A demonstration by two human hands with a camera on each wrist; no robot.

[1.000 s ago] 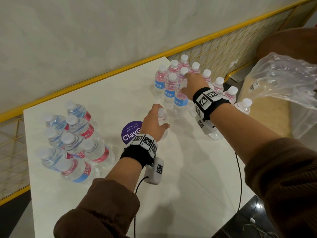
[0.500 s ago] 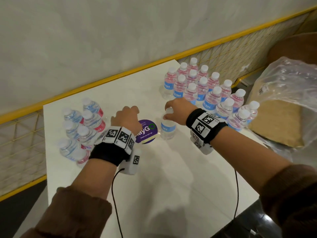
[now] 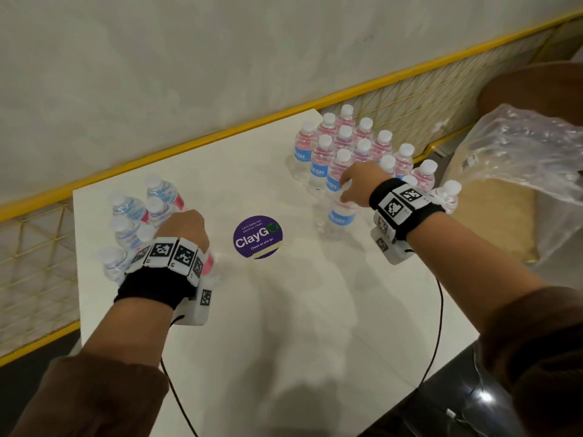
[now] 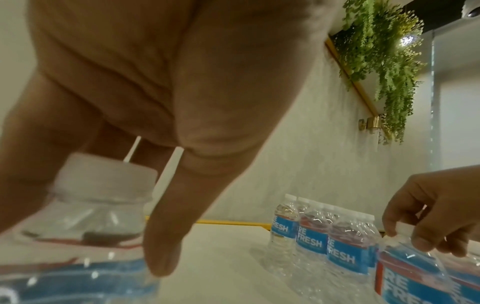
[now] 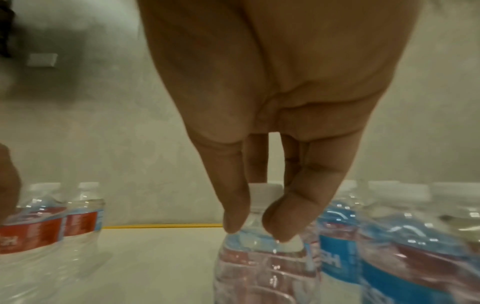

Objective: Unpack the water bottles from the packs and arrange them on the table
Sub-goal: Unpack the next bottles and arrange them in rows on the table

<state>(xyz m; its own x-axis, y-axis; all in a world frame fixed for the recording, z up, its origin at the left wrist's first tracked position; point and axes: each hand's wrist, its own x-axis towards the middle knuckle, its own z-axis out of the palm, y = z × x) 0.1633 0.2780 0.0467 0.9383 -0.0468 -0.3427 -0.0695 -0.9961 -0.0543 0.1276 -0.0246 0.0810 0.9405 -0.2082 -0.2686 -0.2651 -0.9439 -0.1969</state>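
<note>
Two clusters of bottles stand on my white surface (image 3: pixel 284 326) in the head view: left cluster (image 3: pixel 135 216), right cluster (image 3: pixel 356 146). My left hand (image 3: pixel 184 228) covers one bottle there. Left wrist view: fingers curl around that left bottle (image 4: pixel 98 205). Right wrist view: my right hand (image 5: pixel 272 102) pinches the right bottle (image 5: pixel 265 265) below its cap, upright beside its cluster.
</note>
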